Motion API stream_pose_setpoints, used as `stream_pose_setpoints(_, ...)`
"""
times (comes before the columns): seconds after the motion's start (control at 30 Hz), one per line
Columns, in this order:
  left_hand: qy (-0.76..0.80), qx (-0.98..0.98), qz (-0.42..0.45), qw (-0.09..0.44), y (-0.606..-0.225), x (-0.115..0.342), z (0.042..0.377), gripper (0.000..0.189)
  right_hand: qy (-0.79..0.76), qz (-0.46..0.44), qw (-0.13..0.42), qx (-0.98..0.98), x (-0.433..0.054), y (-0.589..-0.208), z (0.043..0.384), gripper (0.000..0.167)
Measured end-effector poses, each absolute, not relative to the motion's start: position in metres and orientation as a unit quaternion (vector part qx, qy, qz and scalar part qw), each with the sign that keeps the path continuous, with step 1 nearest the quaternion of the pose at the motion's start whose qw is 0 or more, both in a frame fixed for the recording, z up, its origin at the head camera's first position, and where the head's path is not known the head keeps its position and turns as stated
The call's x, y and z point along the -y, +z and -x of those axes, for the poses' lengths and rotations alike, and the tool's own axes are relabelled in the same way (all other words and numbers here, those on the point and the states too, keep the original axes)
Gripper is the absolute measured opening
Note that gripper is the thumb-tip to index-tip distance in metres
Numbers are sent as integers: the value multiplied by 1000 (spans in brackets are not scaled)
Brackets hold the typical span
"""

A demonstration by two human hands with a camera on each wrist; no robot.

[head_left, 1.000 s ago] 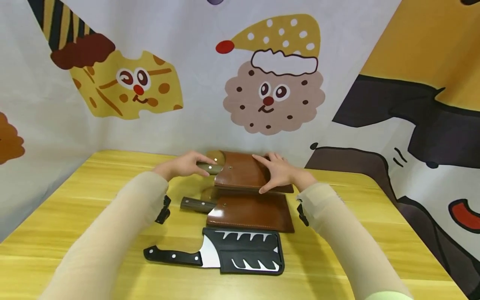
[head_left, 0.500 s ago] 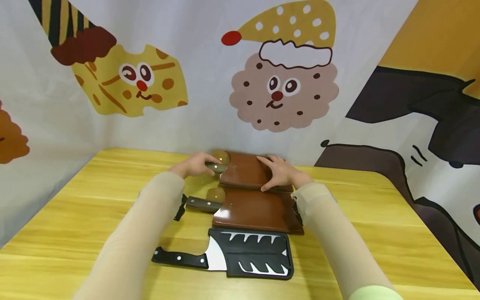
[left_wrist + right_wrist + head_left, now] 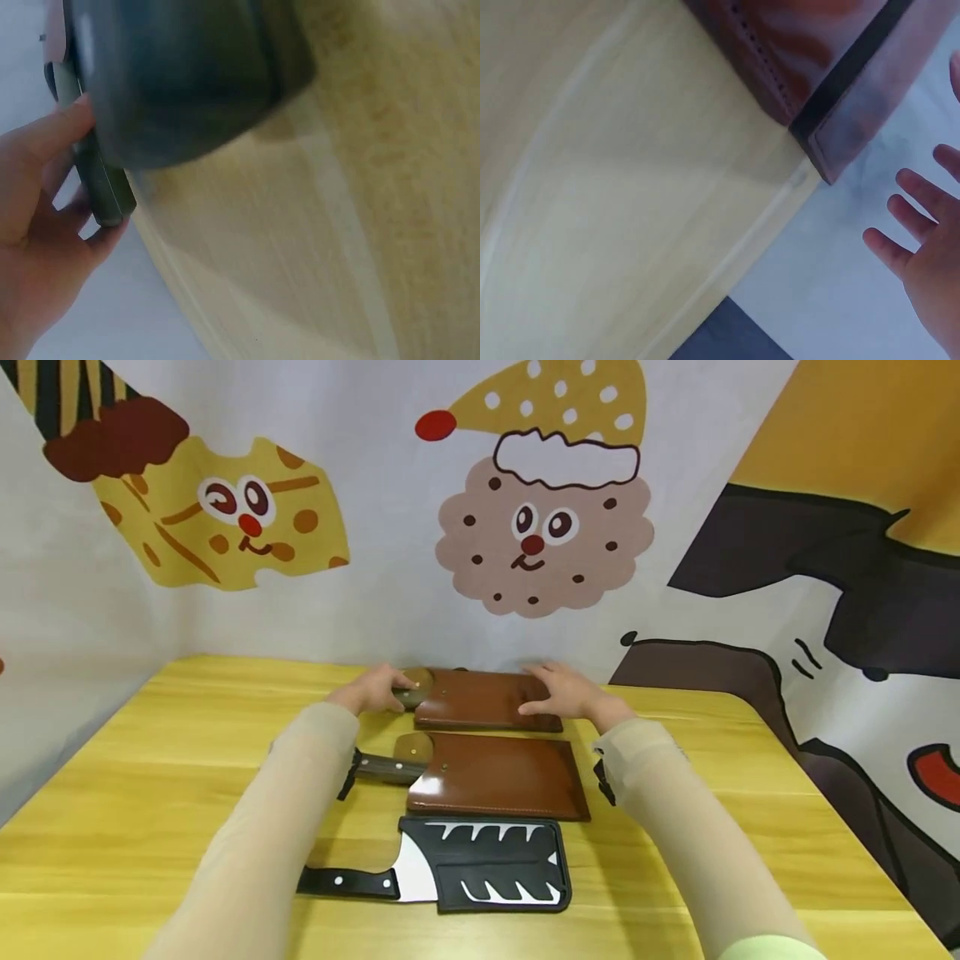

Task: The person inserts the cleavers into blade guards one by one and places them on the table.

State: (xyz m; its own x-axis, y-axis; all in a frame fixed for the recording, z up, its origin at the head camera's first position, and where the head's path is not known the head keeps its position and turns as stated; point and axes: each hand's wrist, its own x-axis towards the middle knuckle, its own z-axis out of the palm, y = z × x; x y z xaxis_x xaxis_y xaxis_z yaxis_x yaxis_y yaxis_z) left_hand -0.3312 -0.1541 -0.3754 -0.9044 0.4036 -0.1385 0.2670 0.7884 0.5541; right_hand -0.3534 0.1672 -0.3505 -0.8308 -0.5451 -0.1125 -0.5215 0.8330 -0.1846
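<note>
In the head view a cleaver in a brown leather sheath (image 3: 480,697) lies at the far edge of the table. My left hand (image 3: 373,690) holds its handle (image 3: 105,180) between thumb and fingers, plainest in the left wrist view. At the sheath's right end is my right hand (image 3: 566,693), fingers spread; in the right wrist view those fingers (image 3: 922,195) stand apart from the leather. A second cleaver in a brown sheath (image 3: 498,777) lies nearer. Closest to me is a black-handled cleaver with a black blade guard (image 3: 498,864), its handle end hidden by my left sleeve.
All three cleavers lie in a row on the yellow wooden table (image 3: 667,843), handles to the left. A printed cloth (image 3: 390,627) hangs right behind the far edge. A dark blurred object (image 3: 195,82) looms close in the left wrist view.
The far sheathed cleaver has come down from a tilt and lies flatter and further back, apart from the middle one. My right hand has shifted to the sheath's right end. The head view has swayed.
</note>
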Motion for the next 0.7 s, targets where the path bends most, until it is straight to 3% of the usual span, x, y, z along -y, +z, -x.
stream_pose_setpoints(0.27,288,-934,-199,76,-366,151,327,52,-111,230,80,-964,-172,-335,342,69)
stream_pose_setpoints(0.7,237,-955,-164,67,-346,162,292,71,-93,189,49,-976,-206,-343,315,76)
